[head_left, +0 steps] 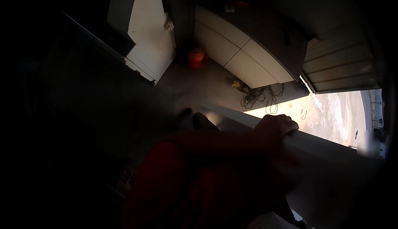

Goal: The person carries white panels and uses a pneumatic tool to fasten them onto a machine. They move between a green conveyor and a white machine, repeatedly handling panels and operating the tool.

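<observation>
In a dim workspace beside a sunlit opening, a person in a red sleeve (159, 169) grips the upper edge of a long, pale panel (321, 152), the left hand (275, 125) reaching across the body to take hold. The fingers are curled over the edge and bunched close together, knuckles catching the light; the thumb is lost in shadow. The right hand cannot be made out in the darkness, and the state of its fingers cannot be told. The panel slants from near the person's feet toward the lower right, with bright ground (331, 113) past its far side. Beyond lie a loose tangle of cable (261, 97), a pale cabinet (236, 48) and a rounded red container (197, 58). The step in hand appears to be steadying or shifting the panel; the next move would seem to call for a firm grip and a path free of the cable.
</observation>
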Demonstrator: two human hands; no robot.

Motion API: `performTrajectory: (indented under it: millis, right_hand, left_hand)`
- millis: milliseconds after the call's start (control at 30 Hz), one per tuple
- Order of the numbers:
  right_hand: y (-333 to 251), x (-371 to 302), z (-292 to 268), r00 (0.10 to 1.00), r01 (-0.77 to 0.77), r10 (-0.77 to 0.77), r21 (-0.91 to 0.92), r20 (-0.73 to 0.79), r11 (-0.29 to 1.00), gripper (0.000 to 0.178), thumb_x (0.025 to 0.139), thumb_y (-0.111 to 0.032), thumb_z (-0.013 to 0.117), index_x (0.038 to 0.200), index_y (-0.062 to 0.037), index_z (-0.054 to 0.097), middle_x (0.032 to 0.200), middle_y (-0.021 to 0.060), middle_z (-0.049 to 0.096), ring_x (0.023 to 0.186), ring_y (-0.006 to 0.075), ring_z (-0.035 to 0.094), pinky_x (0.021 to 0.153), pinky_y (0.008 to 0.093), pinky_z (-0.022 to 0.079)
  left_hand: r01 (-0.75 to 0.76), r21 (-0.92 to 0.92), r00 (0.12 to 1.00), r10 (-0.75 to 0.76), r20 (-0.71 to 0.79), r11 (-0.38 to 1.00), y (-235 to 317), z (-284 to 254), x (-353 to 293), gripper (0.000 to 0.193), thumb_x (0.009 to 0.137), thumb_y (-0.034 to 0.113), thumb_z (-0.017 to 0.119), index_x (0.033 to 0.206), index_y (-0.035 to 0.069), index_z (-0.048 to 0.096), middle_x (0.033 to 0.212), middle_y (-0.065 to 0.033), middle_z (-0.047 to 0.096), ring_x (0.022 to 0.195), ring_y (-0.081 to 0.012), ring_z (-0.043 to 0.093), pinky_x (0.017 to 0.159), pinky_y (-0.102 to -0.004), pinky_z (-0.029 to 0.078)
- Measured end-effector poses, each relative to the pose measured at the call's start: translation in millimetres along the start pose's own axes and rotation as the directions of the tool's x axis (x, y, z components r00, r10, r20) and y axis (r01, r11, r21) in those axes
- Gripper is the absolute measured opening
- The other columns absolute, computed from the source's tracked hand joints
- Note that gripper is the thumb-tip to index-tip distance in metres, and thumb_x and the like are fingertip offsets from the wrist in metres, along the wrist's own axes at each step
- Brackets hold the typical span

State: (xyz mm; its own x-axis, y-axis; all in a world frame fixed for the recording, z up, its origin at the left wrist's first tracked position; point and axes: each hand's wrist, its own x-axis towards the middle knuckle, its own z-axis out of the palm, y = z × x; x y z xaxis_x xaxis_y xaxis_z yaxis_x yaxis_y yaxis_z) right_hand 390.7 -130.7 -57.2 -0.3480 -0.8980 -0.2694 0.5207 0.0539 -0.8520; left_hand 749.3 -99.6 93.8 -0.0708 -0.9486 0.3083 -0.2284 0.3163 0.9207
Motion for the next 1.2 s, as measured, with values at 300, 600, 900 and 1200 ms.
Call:
performTrajectory:
  millis: [300, 600, 900, 1200]
  right_hand:
    - [67, 54, 86, 0.959, -0.167, 0.188, -0.113, 0.212, 0.980, 0.065, 0.091, -0.056, 0.033, 0.138, -0.0117, 0.041, 0.134, 0.0074, 0.049, 0.121, 0.0287, 0.047, 0.099, 0.0445, 0.042]
    - [135, 73, 251, 0.838, -0.226, 0.343, -0.302, 0.425, 0.926, 0.065, 0.091, -0.055, 0.032, 0.138, -0.0112, 0.041, 0.134, 0.0075, 0.049, 0.121, 0.0285, 0.048, 0.099, 0.0441, 0.042]
    - [246, 59, 396, 0.641, -0.283, 0.529, -0.469, 0.556, 0.837, 0.064, 0.092, -0.054, 0.032, 0.138, -0.0107, 0.040, 0.134, 0.0075, 0.049, 0.121, 0.0284, 0.048, 0.099, 0.0436, 0.042]
    - [354, 37, 461, 0.522, -0.350, 0.624, -0.521, 0.581, 0.778, 0.064, 0.092, -0.053, 0.032, 0.139, -0.0103, 0.040, 0.134, 0.0076, 0.049, 0.121, 0.0282, 0.048, 0.098, 0.0432, 0.043]
  left_hand:
    - [-0.043, -0.009, 0.842, 0.031, -0.539, 0.999, -65, -53, -33, 0.074, 0.047, 0.040, 0.089, 0.104, 0.001, 0.062, 0.086, -0.0105, 0.061, 0.076, -0.0251, 0.062, 0.068, -0.0338, 0.050]
    - [0.099, -0.029, 0.654, -0.088, -0.751, 0.995, -94, -160, -117, 0.073, 0.044, 0.033, 0.090, 0.103, 0.001, 0.062, 0.085, -0.0093, 0.059, 0.076, -0.0243, 0.060, 0.067, -0.0327, 0.047]
    - [0.261, 0.119, 0.322, 0.030, -0.946, 0.958, -107, -213, -212, 0.073, 0.039, 0.032, 0.088, 0.102, 0.002, 0.063, 0.090, -0.0110, 0.062, 0.081, -0.0272, 0.061, 0.071, -0.0332, 0.048]
    - [0.391, 0.056, 0.035, 0.046, -0.998, 0.919, -141, -238, -288, 0.048, 0.056, 0.019, 0.079, 0.097, 0.000, 0.062, 0.087, -0.0124, 0.061, 0.081, -0.0281, 0.060, 0.076, -0.0315, 0.047]
